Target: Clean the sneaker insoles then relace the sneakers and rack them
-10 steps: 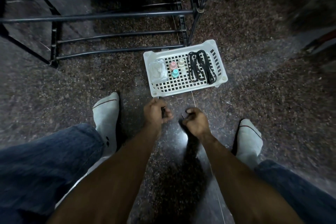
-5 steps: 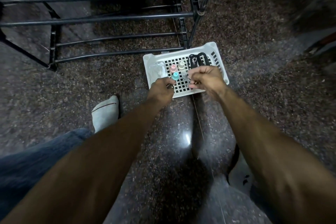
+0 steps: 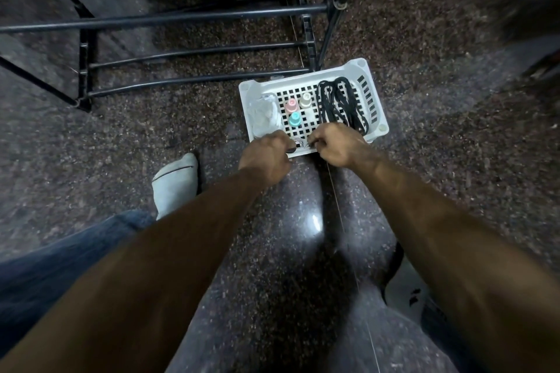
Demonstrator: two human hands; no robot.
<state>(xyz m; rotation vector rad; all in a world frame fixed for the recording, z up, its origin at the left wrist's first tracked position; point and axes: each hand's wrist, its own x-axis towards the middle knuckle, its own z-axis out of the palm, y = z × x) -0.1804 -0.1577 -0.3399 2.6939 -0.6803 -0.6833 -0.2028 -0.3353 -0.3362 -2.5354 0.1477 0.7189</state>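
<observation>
- Floor (image 3: 454,191): dark speckled stone, glossy in front of me. I am seated on it, both forearms stretched forward, one socked foot (image 3: 177,182) to my left.
- Shoe rack (image 3: 181,13): black metal bars, standing on the floor beyond the basket and to its left. No sneakers on the bars that show, and no sneakers or insoles anywhere in view.
- Basket (image 3: 368,89): white perforated plastic, on the floor just beside the rack's right post, directly ahead of both my hands.
- Laces (image 3: 342,103): a black bundle lying in the right part of the basket, long axis running away from me. It lies just beyond my right hand, so I judge that hand the nearer one for lifting it.
- Cloth (image 3: 262,113): a pale crumpled piece in the basket's left part, just beyond my left hand.
- Three small bottles (image 3: 295,119): pink, cream and teal caps, upright in the middle of the basket between cloth and laces.
- Left hand (image 3: 268,156): at the basket's near rim, fingers curled.
- Right hand (image 3: 336,145): also at the near rim, fingers curled, close to the left.
- Small item (image 3: 300,143) between my two hands: something thin and pale appears pinched there, but the view is too blurred to name it.
</observation>
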